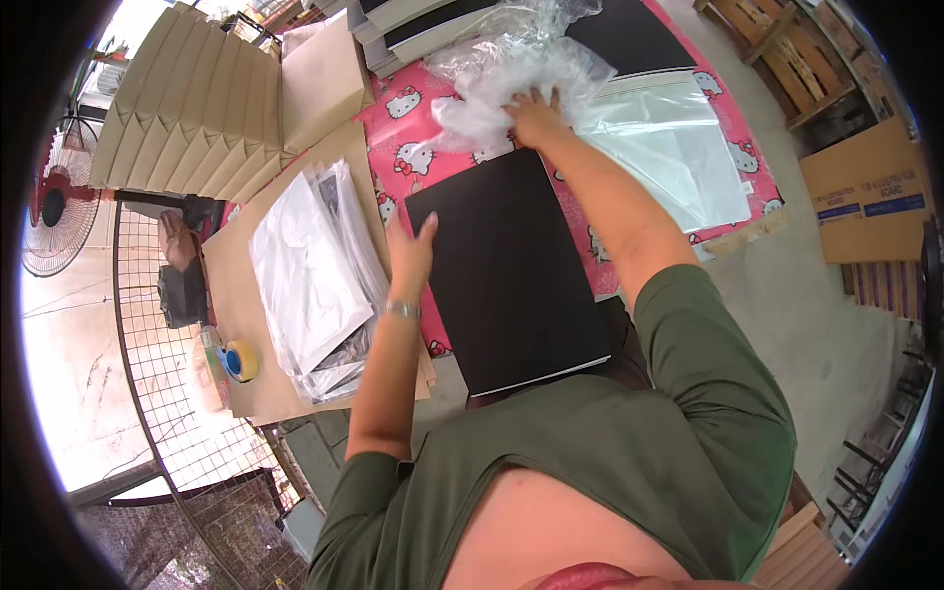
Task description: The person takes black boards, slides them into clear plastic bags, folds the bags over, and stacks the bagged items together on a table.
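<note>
A black-topped stack of sheets (516, 280) with a pale lower edge lies in front of me, overhanging the near table edge toward my body. My left hand (411, 254) grips its left edge, thumb on the black top and fingers along the side. Farther off, my right hand (538, 120) rests with spread fingers on crumpled clear plastic (482, 103). To its right, a clear plastic wrap (664, 147) lies flat over pale sheets. Another black sheet (629, 34) shows behind it.
Plastic-wrapped packs (315, 275) lie on brown paper at the left, with a tape roll (241, 360) near its edge. Tall brown-paper bundles (187, 108) stand at the far left, and sheet stacks (433, 29) at the back. A cardboard box (865, 192) is off to the right.
</note>
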### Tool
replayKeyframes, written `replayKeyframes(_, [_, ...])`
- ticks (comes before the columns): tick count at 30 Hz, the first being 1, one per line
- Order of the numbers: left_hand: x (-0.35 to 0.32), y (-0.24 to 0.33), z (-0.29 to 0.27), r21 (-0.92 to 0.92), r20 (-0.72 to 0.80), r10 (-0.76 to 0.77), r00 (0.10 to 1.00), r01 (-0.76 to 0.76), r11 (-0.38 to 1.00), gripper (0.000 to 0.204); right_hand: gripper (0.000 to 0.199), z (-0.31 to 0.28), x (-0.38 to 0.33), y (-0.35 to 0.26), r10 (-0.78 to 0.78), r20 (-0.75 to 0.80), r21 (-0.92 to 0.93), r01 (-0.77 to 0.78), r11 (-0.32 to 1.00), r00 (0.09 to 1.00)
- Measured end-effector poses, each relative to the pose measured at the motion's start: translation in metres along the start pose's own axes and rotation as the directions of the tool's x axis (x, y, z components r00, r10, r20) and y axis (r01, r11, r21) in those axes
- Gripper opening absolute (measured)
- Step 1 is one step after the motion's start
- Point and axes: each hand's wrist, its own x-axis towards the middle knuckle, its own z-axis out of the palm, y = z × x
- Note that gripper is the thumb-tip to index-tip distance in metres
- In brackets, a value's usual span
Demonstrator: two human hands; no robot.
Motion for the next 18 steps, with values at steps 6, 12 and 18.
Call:
replayKeyframes(6, [-0.113, -0.019, 0.004, 0.195, 0.112, -0.104, 0.988, 0.081, 0.977, 0.066, 0.062, -0.038, 0.004, 0.041, -0.066, 0.068, 0.332, 0.04, 0.942, 0.996])
replayKeyframes(12, [-0.132, -0.071, 0.002, -0.044, 0.105, -0.311, 0.945, 0.316, 0.948, 0.055, 0.03, -0.016, -0.151, 0.017, 0.391, -0.406, 0.817, 0.136, 0.561, 0.826])
replayKeyframes(18, [-0.11, -0.027, 0.005, 0.243, 0.193, -0.336, 0.922, 0.287, 0.927, 0.054, 0.059, 0.035, -0.327, -0.031, 0.399, -0.001, 0.832, -0.22, 0.509, 0.917])
